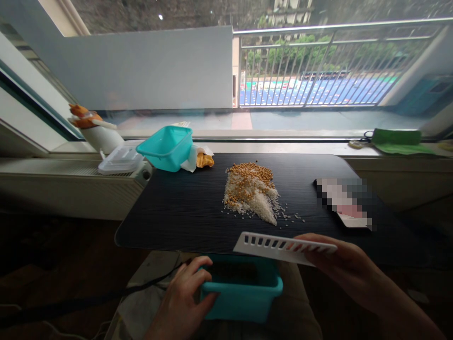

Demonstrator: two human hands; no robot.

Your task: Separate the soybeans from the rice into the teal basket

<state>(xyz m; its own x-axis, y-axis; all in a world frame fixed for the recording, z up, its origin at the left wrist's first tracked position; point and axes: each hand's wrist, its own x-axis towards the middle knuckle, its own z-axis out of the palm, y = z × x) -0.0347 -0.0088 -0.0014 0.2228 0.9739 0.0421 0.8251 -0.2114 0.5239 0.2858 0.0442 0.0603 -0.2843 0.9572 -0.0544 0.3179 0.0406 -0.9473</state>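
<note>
My left hand [191, 295] grips the left rim of a teal plastic bin [244, 302], thumb outside and fingers over the edge. The bin sits at my lap below the table's near edge, its inside dark. My right hand [336, 257] holds a white slotted plastic plate [269, 250] nearly level, just above the bin and by the table edge. A row of slots runs along the plate. Beyond it, on the black table [184, 208], lies a pile of white rice grains [264, 205] mixed with yellow soybeans [253, 172]; loose grains are scattered to its right.
Another teal bin [168, 148] stands at the table's back left, beside crumpled tissue and an orange-brown scrap [204, 160]. At the right lies a pixelated flat object [345, 203]. A clear plastic lid [122, 158] rests on the radiator; a green cloth [398, 141] is on the windowsill.
</note>
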